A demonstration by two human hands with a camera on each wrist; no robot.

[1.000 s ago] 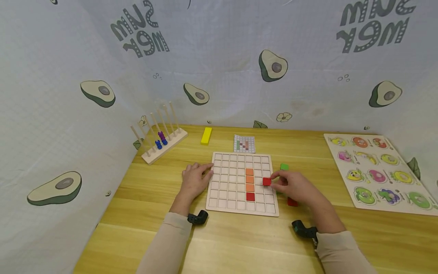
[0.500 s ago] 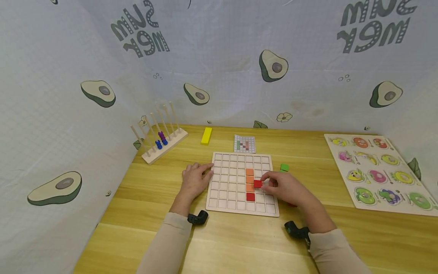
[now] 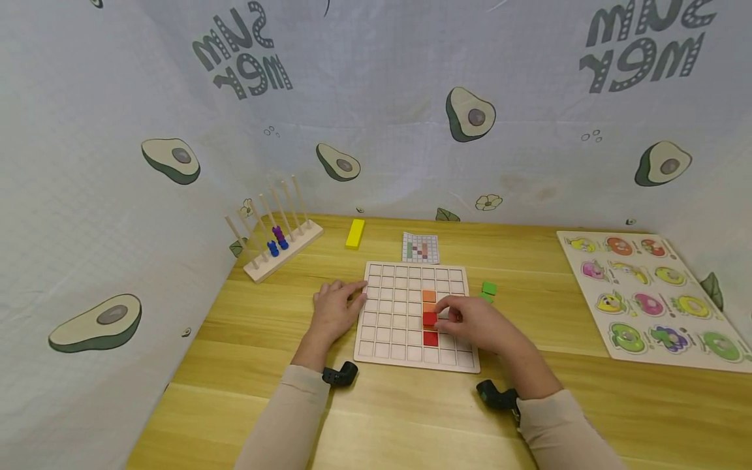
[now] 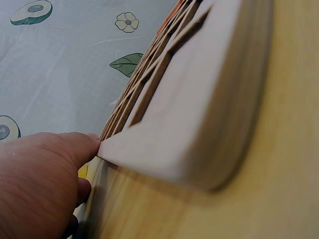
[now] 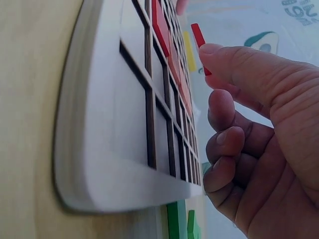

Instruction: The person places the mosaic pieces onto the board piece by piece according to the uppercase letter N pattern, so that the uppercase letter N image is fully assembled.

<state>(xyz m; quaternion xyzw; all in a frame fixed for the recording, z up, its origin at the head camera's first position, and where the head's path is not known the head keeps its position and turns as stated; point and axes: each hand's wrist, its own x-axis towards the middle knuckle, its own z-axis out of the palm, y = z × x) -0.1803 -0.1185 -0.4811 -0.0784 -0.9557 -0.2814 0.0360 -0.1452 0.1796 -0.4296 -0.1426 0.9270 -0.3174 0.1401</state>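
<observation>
From my remote feed, I am watching a right hand (image 3: 478, 323) pinching a red tile (image 3: 429, 318) between thumb and forefinger, while its other fingers are curling in toward the palm. The tile is tilting at those fingertips, and the right wrist view is showing it raised clear of the gridded wooden board (image 3: 384, 320), which is lying flat on the desk (image 3: 405, 418). A second red tile (image 3: 431, 339) is sitting in the grid just on the near side of the right fingertips; orange tiles (image 3: 429, 296) are lying in line with it on the far side, partly hidden from the head camera. Green tiles (image 3: 489, 287) are resting off the board, just beyond the right hand. Across the board, I am seeing the left hand (image 3: 336, 307) resting with fingers relaxed and thumb and forefinger parted, touching the edge nearest it. Beyond the left hand, a yellow block (image 3: 355, 234) is lying near a printed card (image 3: 420, 248), and a peg stand (image 3: 283, 256) is holding blue and purple beads farther left. Well to the right hand's right, a fruit puzzle (image 3: 637, 287) is lying flat.
</observation>
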